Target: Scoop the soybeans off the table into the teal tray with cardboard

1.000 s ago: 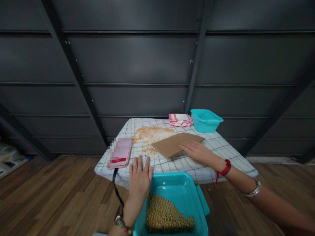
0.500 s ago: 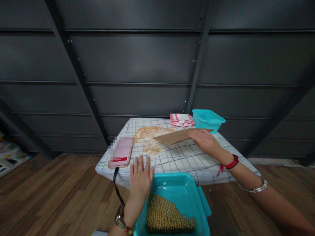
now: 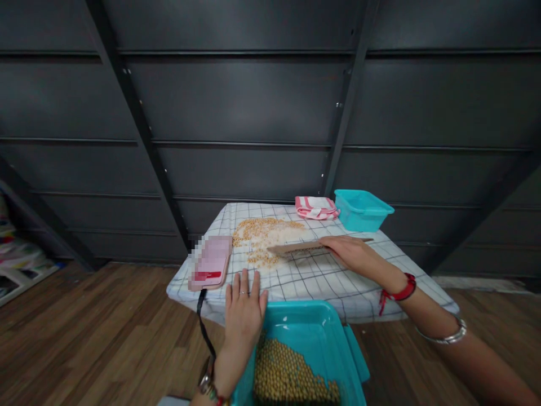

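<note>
My right hand [image 3: 353, 254] holds a brown cardboard sheet [image 3: 298, 247], tilted almost edge-on just above the checked tablecloth [image 3: 313, 276]. The sheet's left end sits beside a scatter of yellow beans [image 3: 260, 237] on the cloth. My left hand [image 3: 244, 307] lies flat with fingers stretched out on the near table edge, touching the rim of a turquoise tub [image 3: 315, 324] that holds many beans [image 3: 287, 375]. A pink phone [image 3: 210, 262] with a black strap lies left of that hand.
A second, smaller turquoise tub [image 3: 362, 210] and a folded pink-and-white cloth [image 3: 316, 207] stand at the table's far edge. Dark metal panels and slanted struts rise behind. Wooden floor surrounds the small table; coloured items lie at the far left.
My right hand has lifted the cardboard off the cloth and tipped it from lying flat to nearly edge-on, sliding it a little toward the beans. The left hand has stayed put.
</note>
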Tool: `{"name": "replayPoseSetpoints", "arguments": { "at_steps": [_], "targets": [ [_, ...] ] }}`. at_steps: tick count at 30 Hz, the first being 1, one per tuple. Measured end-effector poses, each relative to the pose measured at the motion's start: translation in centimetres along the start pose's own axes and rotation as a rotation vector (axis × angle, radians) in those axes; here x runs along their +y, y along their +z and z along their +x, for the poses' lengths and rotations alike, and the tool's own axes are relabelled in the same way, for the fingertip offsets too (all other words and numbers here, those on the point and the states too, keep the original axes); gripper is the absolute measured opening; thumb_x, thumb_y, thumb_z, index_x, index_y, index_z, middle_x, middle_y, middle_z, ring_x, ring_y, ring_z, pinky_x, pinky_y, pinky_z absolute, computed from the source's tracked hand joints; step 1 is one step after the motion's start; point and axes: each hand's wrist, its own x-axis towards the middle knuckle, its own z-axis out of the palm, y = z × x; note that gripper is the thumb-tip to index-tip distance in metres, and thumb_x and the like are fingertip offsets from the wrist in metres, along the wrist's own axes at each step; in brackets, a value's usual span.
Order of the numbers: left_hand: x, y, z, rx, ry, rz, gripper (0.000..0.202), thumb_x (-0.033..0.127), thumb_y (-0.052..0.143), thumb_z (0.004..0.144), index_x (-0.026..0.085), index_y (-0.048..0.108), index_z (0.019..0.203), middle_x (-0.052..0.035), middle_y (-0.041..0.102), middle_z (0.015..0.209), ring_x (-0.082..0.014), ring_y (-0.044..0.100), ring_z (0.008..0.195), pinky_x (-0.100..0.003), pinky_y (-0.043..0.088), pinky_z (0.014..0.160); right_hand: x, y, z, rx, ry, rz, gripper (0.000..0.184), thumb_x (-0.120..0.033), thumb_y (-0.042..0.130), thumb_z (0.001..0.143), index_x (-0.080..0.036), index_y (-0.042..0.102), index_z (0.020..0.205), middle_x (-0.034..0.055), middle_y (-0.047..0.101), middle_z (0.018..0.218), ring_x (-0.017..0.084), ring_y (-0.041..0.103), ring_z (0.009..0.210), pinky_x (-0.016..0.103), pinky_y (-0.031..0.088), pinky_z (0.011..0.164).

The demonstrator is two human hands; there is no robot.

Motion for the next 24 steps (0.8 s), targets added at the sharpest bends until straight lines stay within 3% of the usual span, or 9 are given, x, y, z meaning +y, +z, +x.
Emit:
{"name": "replayPoseSetpoints", "arguments": {
  "at_steps": [4,7,11,17,24],
  "targets": [
    [0.2,0.2,0.0,-0.011,-0.019,-0.018,0.043,0.034,0.031,0.087,0.020,0.048,0.123,-0.0149,0.050,0.128,-0.0293,0.047,0.116,-0.050,0.037,0.094,1.4,0.1,-0.1,0.027,0.006,-0.055,0.038,-0.003,0.032,0.082,-0.014,0.054,0.110,0.0090,0.064,0.104,0.017,0.060,0.095,0.033,0.051,0.081],
    [0.2,0.0,0.1,-0.023,-0.014,-0.022,0.042,0.034,0.032,0.086,0.019,0.048,0.123,-0.0156,0.050,0.128,-0.0300,0.047,0.116,-0.050,0.037,0.094,1.8,0.7,0.2,0.000,0.000,-0.076,0.040,0.001,0.033,0.077,-0.013,0.055,0.108,0.0088,0.066,0.100,0.016,0.061,0.091,0.032,0.052,0.079],
    [0.1,-0.3,0.1,-0.013,-0.004,-0.015,0.042,0.034,0.036,0.085,0.020,0.048,0.123,-0.0155,0.051,0.127,-0.0295,0.047,0.116,-0.048,0.038,0.093,1.4,0.8,0.2,-0.058,-0.018,-0.069,0.042,0.003,0.036,0.073,-0.013,0.055,0.107,0.0081,0.067,0.097,0.016,0.062,0.088,0.030,0.053,0.075],
    [0.2,0.1,-0.1,0.004,-0.014,-0.017,0.042,0.034,0.032,0.086,0.020,0.048,0.123,-0.0151,0.051,0.127,-0.0292,0.047,0.116,-0.049,0.037,0.093,0.9,-0.3,0.0,-0.003,-0.067,-0.070,0.042,0.003,0.034,0.074,-0.012,0.054,0.106,0.0088,0.066,0.097,0.016,0.062,0.088,0.031,0.052,0.076],
    [0.3,0.4,-0.2,0.033,-0.008,0.006,0.043,0.035,0.030,0.087,0.021,0.049,0.122,-0.0127,0.053,0.126,-0.0278,0.047,0.115,-0.048,0.037,0.093,0.2,-0.1,0.2,0.000,-0.078,-0.040,0.038,-0.001,0.033,0.079,-0.014,0.055,0.107,0.0078,0.066,0.097,0.016,0.061,0.088,0.031,0.052,0.074]
  ]
}}
